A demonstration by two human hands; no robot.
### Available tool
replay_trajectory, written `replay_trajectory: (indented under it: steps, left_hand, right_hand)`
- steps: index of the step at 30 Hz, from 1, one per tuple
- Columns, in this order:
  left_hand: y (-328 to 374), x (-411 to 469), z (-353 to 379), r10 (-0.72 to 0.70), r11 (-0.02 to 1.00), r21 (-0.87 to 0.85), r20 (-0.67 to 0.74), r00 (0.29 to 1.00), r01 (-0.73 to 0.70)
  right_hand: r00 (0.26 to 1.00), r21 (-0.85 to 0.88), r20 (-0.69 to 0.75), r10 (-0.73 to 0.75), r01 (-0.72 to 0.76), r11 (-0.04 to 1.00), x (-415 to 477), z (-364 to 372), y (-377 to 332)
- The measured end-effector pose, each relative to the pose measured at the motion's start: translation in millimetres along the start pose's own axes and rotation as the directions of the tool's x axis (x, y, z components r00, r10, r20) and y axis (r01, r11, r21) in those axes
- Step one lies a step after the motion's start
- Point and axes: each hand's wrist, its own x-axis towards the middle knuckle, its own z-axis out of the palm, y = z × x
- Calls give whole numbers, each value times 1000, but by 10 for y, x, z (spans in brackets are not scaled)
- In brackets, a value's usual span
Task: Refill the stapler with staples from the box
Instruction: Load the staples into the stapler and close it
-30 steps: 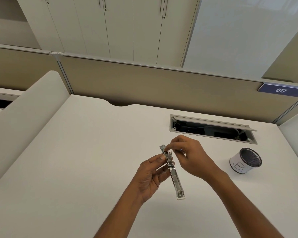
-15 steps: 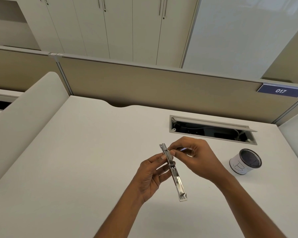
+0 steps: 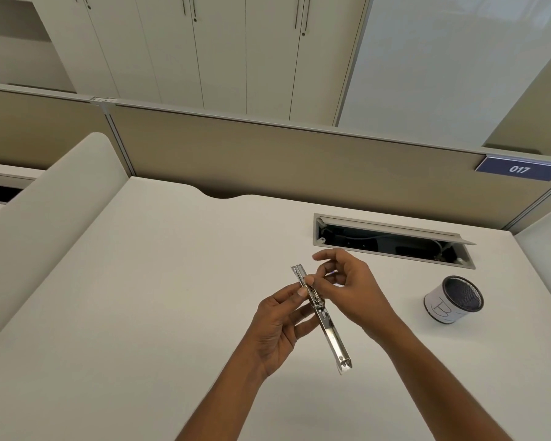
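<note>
Stapler (image 3: 321, 316), opened out flat, in left hand (image 3: 279, 326) grip, right hand (image 3: 350, 286) fingertips pinched at its middle.

A shiny silver metal stapler (image 3: 323, 316) over the plain off-white counter (image 3: 134, 297); a white cylindrical cup (image 3: 452, 300) with black mesh top and pen marks; a navy sign plate (image 3: 519, 169) lettered white.

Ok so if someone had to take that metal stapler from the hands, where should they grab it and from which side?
Probably the bare lower stretch of the stapler, pinching its two long sides from the near end. The left hand already holds the middle and the right hand works at the upper part, so only the narrow, straight end toward the camera is free.
</note>
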Motion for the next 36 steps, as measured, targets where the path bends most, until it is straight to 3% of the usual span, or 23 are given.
replay_trajectory:
  steps: [4,8,10,17,26,30,33,36]
  left_hand:
    - [29,5,-9,38,998,-46,-29,999,-39]
    - [54,13,-29,81,990,-110,-93,992,-91]
    - [62,21,-28,107,983,-136,-128,986,-125]
    - [61,11,-7,184,961,-174,-171,968,-213]
    - [127,-85,-41,225,962,-122,-159,961,-245]
    - [129,-144,-49,222,963,-116,-161,962,-241]
    - [86,-174,-55,239,962,-89,-175,955,-257]
    - [35,-182,-62,282,956,-32,-186,941,-292]
  right_hand:
    - [990,192,92,109,-125,973,-69,-43,-28]
    - [933,34,303,193,-213,976,-169,-172,-29]
    - [920,-4,335,201,-212,977,-222,-214,-20]
    - [977,-32,180,115,-112,993,-257,-263,75]
    - [999,75,37,36,-39,996,-244,-406,192]
    - [999,316,-33,30,-18,949,-293,-415,249]
    - [988,605,-109,107,-19,796,-362,-312,346]
    - [976,669,-174,134,17,743,-446,-194,400]
